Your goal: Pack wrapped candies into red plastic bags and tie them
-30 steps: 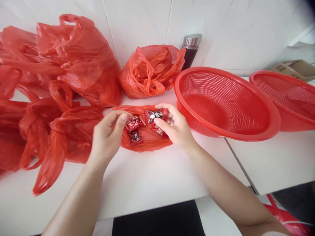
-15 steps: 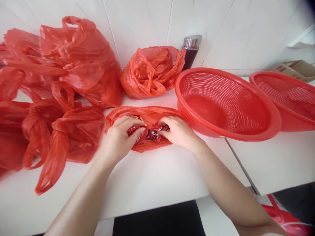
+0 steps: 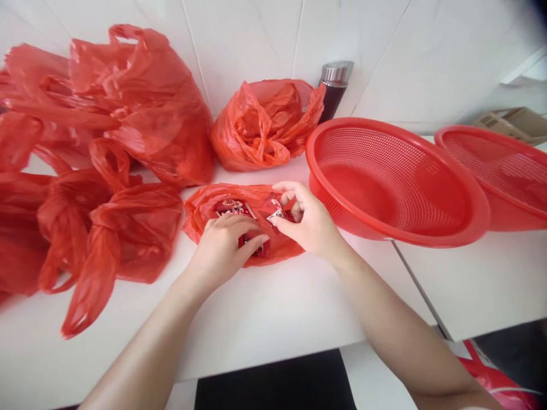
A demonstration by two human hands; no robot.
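Room lies between the red bag (image 3: 197, 213) and the front edge of the counter (image 3: 294, 313). Right fingers (image 3: 287, 226) pinch a packet (image 3: 274, 214); left fingers (image 3: 252, 246) cover other packets (image 3: 262, 250), grip impossible to tell.

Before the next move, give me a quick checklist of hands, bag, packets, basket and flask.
1. Right hand has a red wrapped packet between thumb and fingers: ok.
2. Left hand gripping a packet: cannot tell; it covers part of the bag's contents.
3. Red plastic bag under the hands lying open: ok.
4. All packets in the bag visible for counting: not ok; the hands hide some.
5. Nearer red perforated basket open at the top: ok.
6. Steel-topped flask capped: ok.
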